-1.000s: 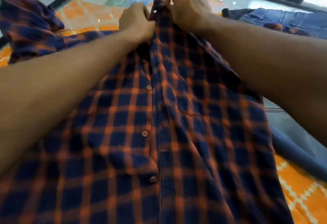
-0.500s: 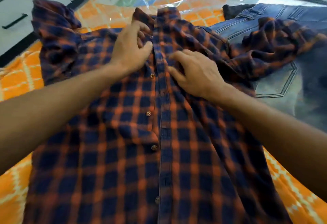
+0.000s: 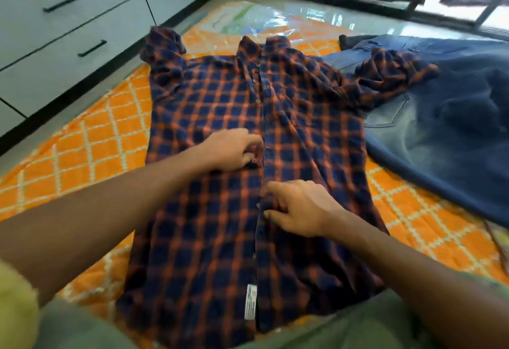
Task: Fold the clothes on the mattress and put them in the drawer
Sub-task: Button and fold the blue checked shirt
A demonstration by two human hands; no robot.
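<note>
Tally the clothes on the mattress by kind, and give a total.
Plaid shirts: 1, the shirt under both hands.
Jeans: 1, the jeans to its right, with one shirt sleeve lying on them.
Dark bit behind the jeans: cannot tell what it is, not counted.
Total: 2

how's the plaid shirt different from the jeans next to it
The shirt is navy and orange plaid; the jeans are plain faded blue denim. The shirt lies spread out front-up in the middle of the mattress, with both hands on its button placket; the jeans lie to its right, untouched. One shirt sleeve drapes over the jeans. Both rest unfolded on the mattress.
</note>
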